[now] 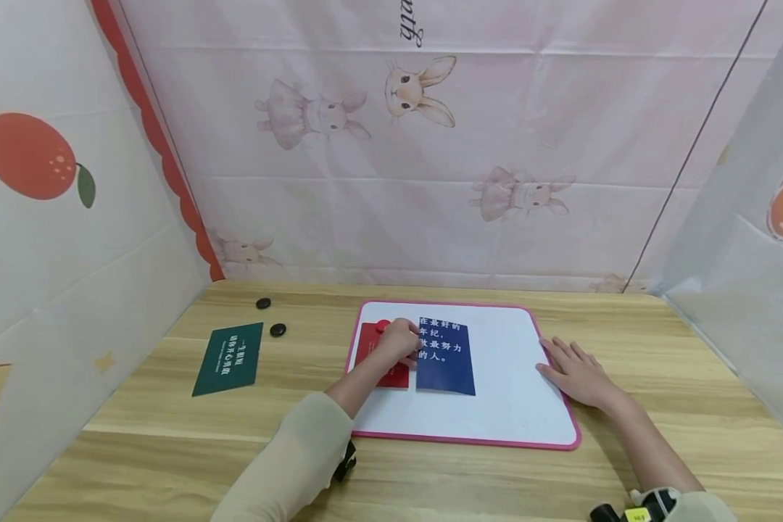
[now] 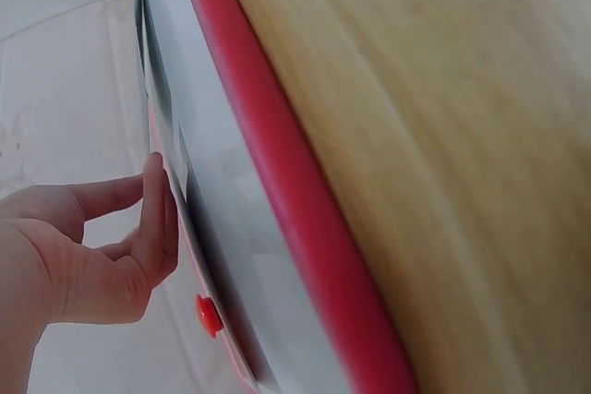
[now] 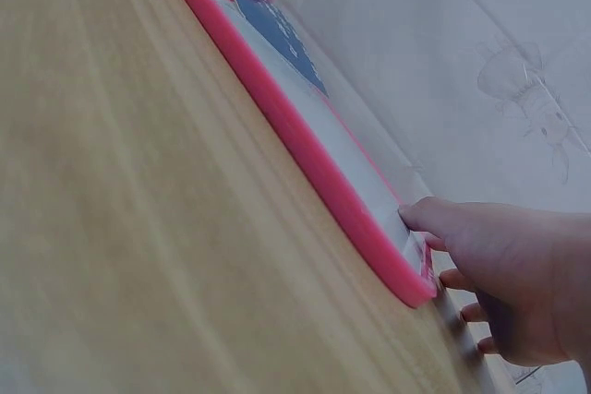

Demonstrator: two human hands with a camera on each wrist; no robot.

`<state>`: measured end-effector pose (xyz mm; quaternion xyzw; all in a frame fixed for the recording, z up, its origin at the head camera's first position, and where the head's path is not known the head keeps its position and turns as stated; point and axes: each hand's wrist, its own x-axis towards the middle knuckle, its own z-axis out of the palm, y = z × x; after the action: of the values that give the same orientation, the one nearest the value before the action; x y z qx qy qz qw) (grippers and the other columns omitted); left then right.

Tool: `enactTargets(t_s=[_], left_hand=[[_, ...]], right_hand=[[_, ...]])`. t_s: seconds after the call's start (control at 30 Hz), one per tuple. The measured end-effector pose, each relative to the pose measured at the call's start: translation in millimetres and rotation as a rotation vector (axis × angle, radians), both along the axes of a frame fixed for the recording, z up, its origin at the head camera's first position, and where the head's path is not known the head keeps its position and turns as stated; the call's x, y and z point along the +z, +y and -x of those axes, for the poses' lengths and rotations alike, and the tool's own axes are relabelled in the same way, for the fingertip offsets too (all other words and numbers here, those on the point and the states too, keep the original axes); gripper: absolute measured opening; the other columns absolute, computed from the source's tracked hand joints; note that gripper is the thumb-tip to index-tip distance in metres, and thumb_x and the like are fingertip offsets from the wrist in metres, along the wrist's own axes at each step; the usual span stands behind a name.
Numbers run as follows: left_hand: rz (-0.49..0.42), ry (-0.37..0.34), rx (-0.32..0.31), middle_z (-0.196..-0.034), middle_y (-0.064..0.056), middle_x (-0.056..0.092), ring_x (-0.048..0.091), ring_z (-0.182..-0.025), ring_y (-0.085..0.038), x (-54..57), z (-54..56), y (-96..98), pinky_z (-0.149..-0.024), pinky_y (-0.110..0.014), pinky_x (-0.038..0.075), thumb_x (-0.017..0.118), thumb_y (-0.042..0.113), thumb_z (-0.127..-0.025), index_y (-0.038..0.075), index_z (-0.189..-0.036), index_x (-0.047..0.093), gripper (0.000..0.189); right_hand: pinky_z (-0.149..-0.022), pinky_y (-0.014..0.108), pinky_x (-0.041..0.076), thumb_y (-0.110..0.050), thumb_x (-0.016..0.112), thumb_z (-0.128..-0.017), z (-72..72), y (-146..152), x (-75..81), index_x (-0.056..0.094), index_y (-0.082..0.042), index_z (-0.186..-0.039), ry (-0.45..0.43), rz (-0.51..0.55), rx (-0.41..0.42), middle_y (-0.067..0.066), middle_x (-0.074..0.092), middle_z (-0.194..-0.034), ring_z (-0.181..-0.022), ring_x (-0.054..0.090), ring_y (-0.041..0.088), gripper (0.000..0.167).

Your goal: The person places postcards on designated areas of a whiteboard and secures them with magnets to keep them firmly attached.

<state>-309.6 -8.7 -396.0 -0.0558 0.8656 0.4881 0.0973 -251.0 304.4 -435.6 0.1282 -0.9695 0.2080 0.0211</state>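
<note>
Pink-framed whiteboard (image 1: 502, 413) lying flat on a wood-grain table (image 1: 470, 478), so I'll place everything by that board. On its left part there's a red card (image 1: 395, 378) with a round red magnet (image 1: 383, 325) sitting near the card's top edge. Just right of that, around the middle of the board, is a dark blue card (image 1: 445, 373) with white Chinese characters printed on it.

Left hand (image 1: 399, 342) is over the left part of the board, covering some of the red card, fingers bent and tips close together by the blue card's left edge. Can't tell from these views whether it's actually clamped on anything, the tips are too hidden.

Right hand (image 1: 577, 377) is at the board's right edge, fingers apart and fairly straight, thumb resting on the frame side and the other fingers reaching past it. It isn't gripping the board, just touching it.

Off to the left of the board, well apart from it, there's a dark green card (image 1: 228, 359) with white print. Between that and the board's upper left, two small round pieces: one black disc (image 1: 264, 303) and a second black disc (image 1: 278, 330). Behind the board hangs a pale rabbit-print backdrop (image 1: 339, 210).
</note>
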Motion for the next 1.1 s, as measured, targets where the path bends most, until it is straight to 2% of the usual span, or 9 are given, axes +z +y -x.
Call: enactTargets(t_s=[0.63,1.1], left_hand=[[0.045,-0.011,0.025,-0.075,-0.013,0.055,0.059,-0.06,-0.021,-5.0,2.2,5.7,-0.046,-0.024,0.049,0.067,0.002,-0.082,-0.002,-0.113,0.055,0.034],[0.081,0.01,0.011,-0.075,-0.013,0.055,0.059,-0.059,-0.02,-6.9,2.6,6.2,-0.046,-0.024,0.049,0.069,0.002,-0.08,-0.003,-0.113,0.055,0.036]], right_hand=[[-0.094,0.069,0.003,-0.046,0.043,-0.094,0.8,0.7,0.5,0.027,0.001,-0.141,-0.019,0.004,0.001,0.032,0.018,-0.142,-0.125,0.008,0.056,0.069],[-0.094,0.069,0.006,-0.043,0.045,-0.094,-2.0,-1.9,3.6,0.029,0.002,-0.14,-0.006,-0.004,-0.002,0.032,0.021,-0.141,-0.125,0.01,0.056,0.067]])
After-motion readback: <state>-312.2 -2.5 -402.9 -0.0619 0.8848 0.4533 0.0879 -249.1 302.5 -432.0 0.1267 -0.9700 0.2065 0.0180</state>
